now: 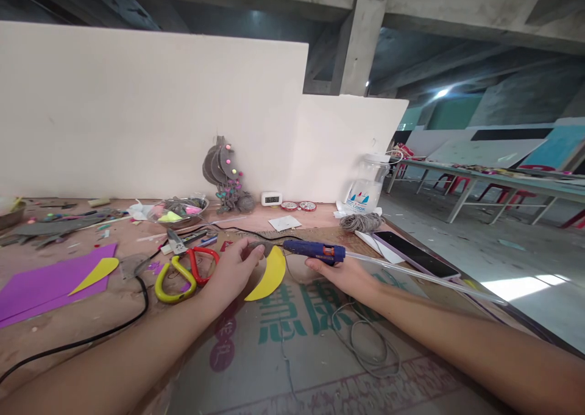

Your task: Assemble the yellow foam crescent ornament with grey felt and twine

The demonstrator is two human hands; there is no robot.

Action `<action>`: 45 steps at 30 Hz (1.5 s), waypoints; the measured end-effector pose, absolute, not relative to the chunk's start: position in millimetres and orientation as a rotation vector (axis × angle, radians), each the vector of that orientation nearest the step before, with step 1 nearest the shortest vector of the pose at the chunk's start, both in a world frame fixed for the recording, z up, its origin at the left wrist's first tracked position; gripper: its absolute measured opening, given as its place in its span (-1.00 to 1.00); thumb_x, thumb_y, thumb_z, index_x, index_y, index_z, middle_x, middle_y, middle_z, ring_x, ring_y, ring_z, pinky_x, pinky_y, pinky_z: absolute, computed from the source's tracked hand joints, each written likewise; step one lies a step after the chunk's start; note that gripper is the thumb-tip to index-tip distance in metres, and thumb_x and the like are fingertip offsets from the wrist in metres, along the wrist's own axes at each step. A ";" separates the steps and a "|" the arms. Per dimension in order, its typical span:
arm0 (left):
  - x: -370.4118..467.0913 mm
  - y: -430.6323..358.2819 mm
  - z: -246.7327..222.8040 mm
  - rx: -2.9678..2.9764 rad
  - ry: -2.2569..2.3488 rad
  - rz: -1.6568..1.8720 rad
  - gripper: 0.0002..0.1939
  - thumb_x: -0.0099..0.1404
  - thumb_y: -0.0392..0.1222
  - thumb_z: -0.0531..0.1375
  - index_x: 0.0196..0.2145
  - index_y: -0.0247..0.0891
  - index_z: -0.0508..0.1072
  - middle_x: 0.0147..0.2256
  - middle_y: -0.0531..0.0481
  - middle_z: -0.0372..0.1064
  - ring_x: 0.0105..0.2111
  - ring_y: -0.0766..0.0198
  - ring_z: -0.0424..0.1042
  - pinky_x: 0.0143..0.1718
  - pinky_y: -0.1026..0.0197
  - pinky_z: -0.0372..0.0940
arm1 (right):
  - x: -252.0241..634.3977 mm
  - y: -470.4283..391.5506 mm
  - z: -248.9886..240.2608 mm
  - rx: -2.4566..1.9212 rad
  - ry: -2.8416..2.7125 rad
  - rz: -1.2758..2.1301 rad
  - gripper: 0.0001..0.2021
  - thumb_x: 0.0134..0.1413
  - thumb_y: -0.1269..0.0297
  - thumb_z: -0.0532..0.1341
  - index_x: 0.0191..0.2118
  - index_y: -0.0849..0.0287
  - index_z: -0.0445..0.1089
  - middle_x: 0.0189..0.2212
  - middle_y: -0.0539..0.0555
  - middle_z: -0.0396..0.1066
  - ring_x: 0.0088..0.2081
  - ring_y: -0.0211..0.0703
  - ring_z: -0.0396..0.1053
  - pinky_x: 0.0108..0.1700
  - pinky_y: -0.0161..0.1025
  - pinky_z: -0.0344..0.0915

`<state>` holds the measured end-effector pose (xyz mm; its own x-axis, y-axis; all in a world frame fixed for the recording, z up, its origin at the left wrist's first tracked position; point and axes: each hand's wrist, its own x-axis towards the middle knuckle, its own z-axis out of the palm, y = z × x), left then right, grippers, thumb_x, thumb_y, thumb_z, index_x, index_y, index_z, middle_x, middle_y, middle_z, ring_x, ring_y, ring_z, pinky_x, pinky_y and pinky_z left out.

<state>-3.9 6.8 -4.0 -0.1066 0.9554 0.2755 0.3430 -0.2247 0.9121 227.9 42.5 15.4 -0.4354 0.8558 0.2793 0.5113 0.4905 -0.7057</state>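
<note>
Between the two hands, over a cardboard sheet (256, 366) printed with green characters, a yellow crescent (273, 275) and a blue glue gun (311, 250) come close together. The left hand (240, 266) is pinched narrow, thumb against fingers, on a dark grey edge at the crescent's upper end; the yellow part hangs down just right of those fingertips. The right hand (340, 275) is closed around the glue gun from below, thumb along its near side, so that the nozzle points left toward the top of the crescent. Whether a finger is on the trigger cannot be told. A clear glue stick (425, 275) runs out of the gun's back, above the right forearm. Below the right hand, loose grey yarn (365, 342) lies in loops on the cardboard. Left of the left hand are scissors (175, 275) with one yellow and one red handle, then a black cable (145, 293), and farther left purple sheets (50, 281) with a yellow cutout (98, 273) lying partly over them. Beyond the left hand, a bowl (183, 220) holds bright pieces, and a grey ornament (223, 171) with coloured balls stands by the white panel (150, 116). Past both hands sit a small digital clock (271, 199) and a white card (284, 223); beyond the right hand are a grey yarn bundle (361, 222), a clear jug (365, 186) and, farther right, a phone (415, 255).
</note>
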 end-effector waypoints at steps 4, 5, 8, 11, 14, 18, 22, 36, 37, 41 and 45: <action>-3.7 7.1 -4.8 1.569 1.432 1.367 -0.72 0.17 0.02 0.10 -0.38 -0.27 0.38 -0.42 -0.02 0.40 -0.36 0.22 0.37 -0.37 0.24 0.20 | 227.6 41.6 15.4 -1.147 -2.093 0.674 -0.66 -0.04 -0.01 0.17 -0.26 0.15 0.41 -0.36 0.05 0.49 -0.31 -0.06 0.42 -0.28 -0.19 0.37; -3.6 7.2 -4.7 1.569 1.430 1.370 -0.72 0.17 0.02 0.10 -0.38 -0.27 0.38 -0.42 -0.02 0.40 -0.36 0.22 0.37 -0.37 0.24 0.20 | 227.6 41.5 15.2 -1.161 -2.089 0.659 -0.67 -0.05 -0.01 0.17 -0.28 0.15 0.41 -0.37 0.04 0.49 -0.32 -0.06 0.42 -0.29 -0.19 0.37; -3.3 7.7 -4.5 1.570 1.433 1.364 -0.71 0.16 0.03 0.10 -0.38 -0.28 0.38 -0.42 -0.02 0.41 -0.37 0.22 0.37 -0.37 0.23 0.21 | 227.5 41.4 14.0 -1.200 -2.076 0.624 -0.67 -0.08 -0.02 0.18 -0.32 0.16 0.40 -0.39 0.04 0.48 -0.34 -0.07 0.42 -0.30 -0.19 0.37; -3.9 8.6 -5.1 1.576 1.448 1.349 -0.70 0.16 0.03 0.09 -0.36 -0.27 0.39 -0.41 -0.02 0.41 -0.37 0.21 0.38 -0.36 0.23 0.22 | 227.4 41.6 12.6 -1.213 -2.071 0.637 -0.64 -0.08 -0.04 0.17 -0.32 0.17 0.40 -0.38 0.05 0.48 -0.33 -0.06 0.42 -0.30 -0.20 0.36; -4.8 9.2 -6.3 1.581 1.476 1.327 -0.71 0.17 0.03 0.09 -0.33 -0.26 0.37 -0.40 -0.02 0.41 -0.35 0.21 0.38 -0.34 0.22 0.23 | 227.0 41.4 12.8 -1.191 -2.080 0.655 -0.63 -0.05 -0.04 0.16 -0.28 0.17 0.41 -0.36 0.05 0.49 -0.31 -0.06 0.42 -0.28 -0.19 0.36; -4.8 8.6 -6.5 1.597 1.479 1.320 -0.71 0.19 0.03 0.07 -0.33 -0.26 0.37 -0.39 -0.02 0.41 -0.33 0.21 0.38 -0.31 0.22 0.23 | 226.1 39.8 15.2 -1.162 -2.084 0.674 -0.64 -0.04 -0.01 0.16 -0.24 0.17 0.41 -0.30 0.06 0.49 -0.26 -0.05 0.42 -0.22 -0.18 0.36; -4.2 8.2 -5.8 1.562 1.459 1.341 -0.70 0.16 0.05 0.10 -0.34 -0.26 0.38 -0.42 -0.01 0.41 -0.35 0.20 0.38 -0.34 0.22 0.24 | 225.8 39.7 15.0 -1.226 -2.043 0.702 -0.63 -0.08 -0.02 0.19 -0.24 0.17 0.42 -0.27 0.08 0.49 -0.21 0.00 0.42 -0.17 -0.13 0.36; -3.8 8.4 -6.0 1.567 1.430 1.367 -0.70 0.14 0.04 0.12 -0.37 -0.27 0.40 -0.44 -0.01 0.41 -0.38 0.22 0.37 -0.37 0.25 0.24 | 227.8 44.5 9.8 -1.150 -2.100 0.667 -0.63 -0.02 -0.03 0.15 -0.23 0.16 0.39 -0.29 0.05 0.48 -0.25 -0.06 0.42 -0.19 -0.18 0.35; -3.7 8.1 -5.8 1.572 1.440 1.362 -0.70 0.14 0.04 0.11 -0.36 -0.27 0.40 -0.45 0.00 0.40 -0.39 0.23 0.37 -0.37 0.25 0.24 | 227.7 44.3 10.1 -1.149 -2.104 0.662 -0.64 -0.02 -0.03 0.15 -0.23 0.15 0.39 -0.29 0.05 0.48 -0.25 -0.06 0.42 -0.20 -0.18 0.35; -3.6 7.8 -5.7 1.583 1.464 1.357 -0.70 0.15 0.04 0.10 -0.35 -0.27 0.40 -0.46 0.01 0.37 -0.39 0.23 0.36 -0.38 0.25 0.24 | 226.8 42.9 11.9 -1.154 -2.105 0.645 -0.66 -0.02 -0.02 0.15 -0.25 0.15 0.40 -0.30 0.05 0.48 -0.27 -0.06 0.42 -0.22 -0.17 0.36; -4.2 8.1 -6.5 1.568 1.443 1.365 -0.68 0.13 0.05 0.11 -0.34 -0.27 0.40 -0.46 0.01 0.38 -0.39 0.23 0.36 -0.38 0.25 0.24 | 225.8 41.5 13.5 -1.157 -2.090 0.646 -0.66 -0.03 -0.01 0.16 -0.28 0.16 0.41 -0.32 0.05 0.49 -0.30 -0.06 0.42 -0.24 -0.17 0.37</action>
<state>-4.2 8.1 -6.5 -0.1208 0.9522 0.2806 0.3335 -0.2274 0.9149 225.8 41.5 13.5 -0.3953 0.8666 0.3046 0.5431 0.4879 -0.6833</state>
